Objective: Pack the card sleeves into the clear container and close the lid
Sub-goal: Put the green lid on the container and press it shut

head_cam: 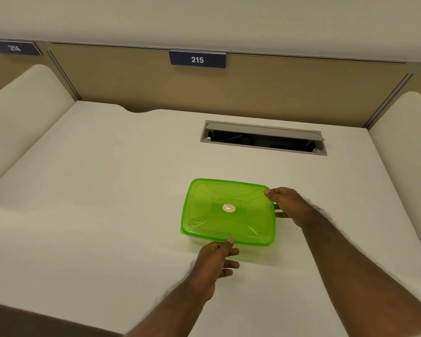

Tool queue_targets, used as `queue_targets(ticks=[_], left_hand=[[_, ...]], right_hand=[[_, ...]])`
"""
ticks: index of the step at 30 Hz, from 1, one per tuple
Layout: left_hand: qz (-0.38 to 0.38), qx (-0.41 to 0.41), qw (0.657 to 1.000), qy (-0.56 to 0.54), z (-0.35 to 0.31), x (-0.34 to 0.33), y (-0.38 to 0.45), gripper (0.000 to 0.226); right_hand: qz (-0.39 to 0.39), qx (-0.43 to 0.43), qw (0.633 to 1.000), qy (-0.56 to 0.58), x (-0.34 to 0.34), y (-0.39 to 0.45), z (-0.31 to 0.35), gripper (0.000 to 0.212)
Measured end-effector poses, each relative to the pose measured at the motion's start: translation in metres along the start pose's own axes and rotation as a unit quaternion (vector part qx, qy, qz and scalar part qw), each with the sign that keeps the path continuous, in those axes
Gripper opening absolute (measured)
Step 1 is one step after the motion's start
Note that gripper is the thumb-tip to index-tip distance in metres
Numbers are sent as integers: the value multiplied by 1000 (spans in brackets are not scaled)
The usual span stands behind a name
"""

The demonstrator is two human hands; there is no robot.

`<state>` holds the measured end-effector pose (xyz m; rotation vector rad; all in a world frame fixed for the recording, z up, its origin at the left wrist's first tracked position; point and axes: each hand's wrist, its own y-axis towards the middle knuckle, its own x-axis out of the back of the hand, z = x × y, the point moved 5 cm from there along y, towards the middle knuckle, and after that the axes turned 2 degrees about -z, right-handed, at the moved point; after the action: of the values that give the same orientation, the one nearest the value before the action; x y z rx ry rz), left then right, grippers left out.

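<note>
A clear container with a translucent green lid [229,212] lies flat on the white desk [95,190], a little right of centre. The lid sits on the container and carries a small round white sticker in its middle. My left hand [216,260] is at the near edge, thumb resting on the lid's rim and fingers curled beneath it. My right hand [286,205] holds the right side, with a fingertip on the far right corner of the lid. No card sleeves are visible; what is inside the container cannot be made out through the lid.
An open grey cable slot [263,138] is cut into the desk behind the container. Tan partition panels stand at the back with a blue sign reading 215 [197,59]. White curved dividers [27,98] rise at the left and right sides.
</note>
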<state>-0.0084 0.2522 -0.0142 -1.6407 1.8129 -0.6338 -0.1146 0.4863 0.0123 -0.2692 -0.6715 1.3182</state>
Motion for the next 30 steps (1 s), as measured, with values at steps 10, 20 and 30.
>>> queue_targets(ticks=[10,20,30], left_hand=[[-25,-59,998,0,-18,-12,10,21],[21,-88,992,84,-60,-91,41,16],[75,-61,983,155,-94,-174,82,31]], right_hand=[[32,-42,989,141,35,-13,-23,10],[-105,-32,932,344,102,-44,-75,7],[-235,-31,866,440,141,-50,-101,13]])
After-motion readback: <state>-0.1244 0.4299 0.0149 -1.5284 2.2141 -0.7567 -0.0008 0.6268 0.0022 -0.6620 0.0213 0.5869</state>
